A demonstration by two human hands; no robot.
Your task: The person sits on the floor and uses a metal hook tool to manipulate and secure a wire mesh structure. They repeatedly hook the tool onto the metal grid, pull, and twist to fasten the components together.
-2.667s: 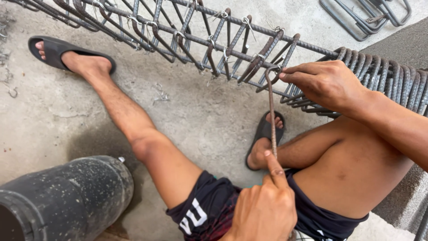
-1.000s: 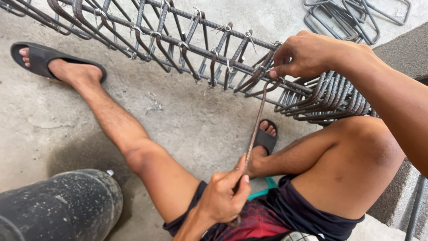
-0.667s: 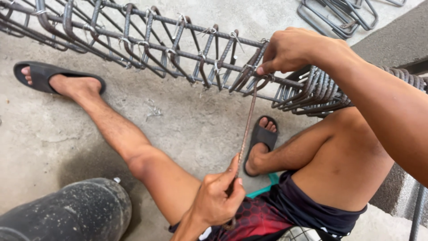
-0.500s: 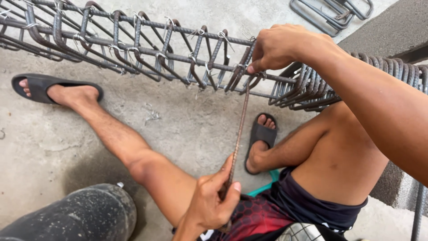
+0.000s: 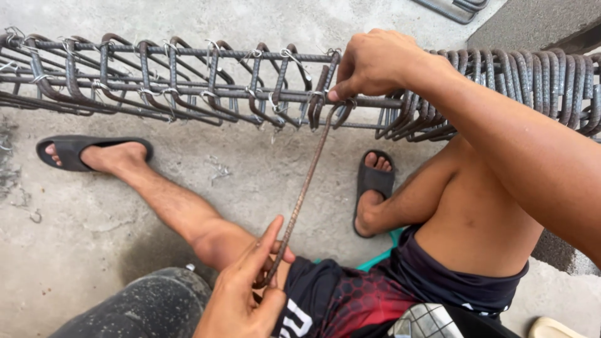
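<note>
Holding the hook tool [image 5: 299,203]: left hand [image 5: 244,294] closed on its handle, right hand [image 5: 374,62] pinching the tie on the rebar cage [image 5: 188,81], left stirrups tied, bunched right ones untied.

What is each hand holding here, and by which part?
The left hand grips the near, lower end of a rusty hooked rod in its fingers. The right hand pinches the rebar cage where the rod's hooked far end meets a stirrup.

Concrete floor [image 5: 188,169] under rebar cage [image 5: 188,81], sandalled feet.
</note>
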